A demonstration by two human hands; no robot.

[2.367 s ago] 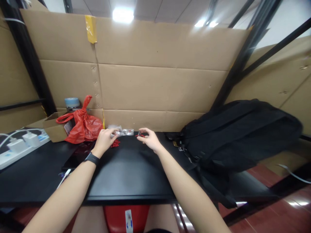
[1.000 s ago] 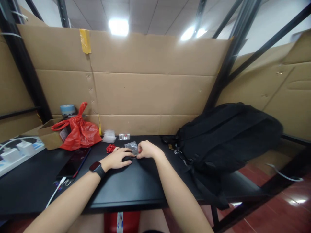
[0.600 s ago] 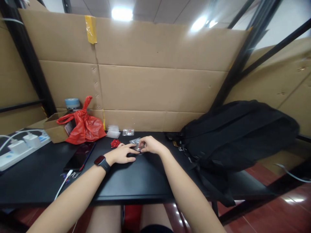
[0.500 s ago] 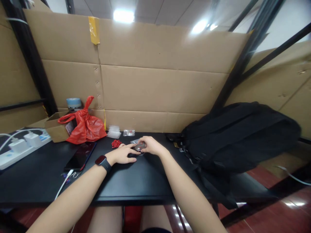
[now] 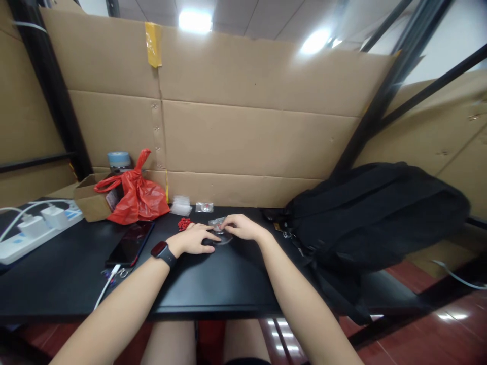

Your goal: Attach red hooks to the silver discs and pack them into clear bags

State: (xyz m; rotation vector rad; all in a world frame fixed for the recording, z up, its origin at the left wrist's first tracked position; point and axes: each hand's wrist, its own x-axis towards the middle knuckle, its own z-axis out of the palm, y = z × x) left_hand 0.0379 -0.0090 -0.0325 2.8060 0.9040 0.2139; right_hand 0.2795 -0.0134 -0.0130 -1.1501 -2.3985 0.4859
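Handling centres on a small clear pouch (image 5: 219,223), which lies on the black table (image 5: 213,289) just in front of the person, between the two hands. Left hand (image 5: 193,239) rests palm down, fingers stretched out and close together, their tips at the near edge of the pouch and pressing toward the table surface. Right hand (image 5: 243,228) is curled, thumb and forefinger narrowed on the far edge of the pouch; whether anything sits between them besides the film cannot be told. A pile of red parts (image 5: 184,223) lies just beside the left hand, with a pouch holding a red part (image 5: 204,207) and a stack of empty pouches (image 5: 181,205) behind it near the cardboard wall. By judgement, the step in hand is steadying and gripping the pouch at its edge. Further work on it calls for a fine two-finger pinch and a firm hold-down, as the thin film is likely to slip.
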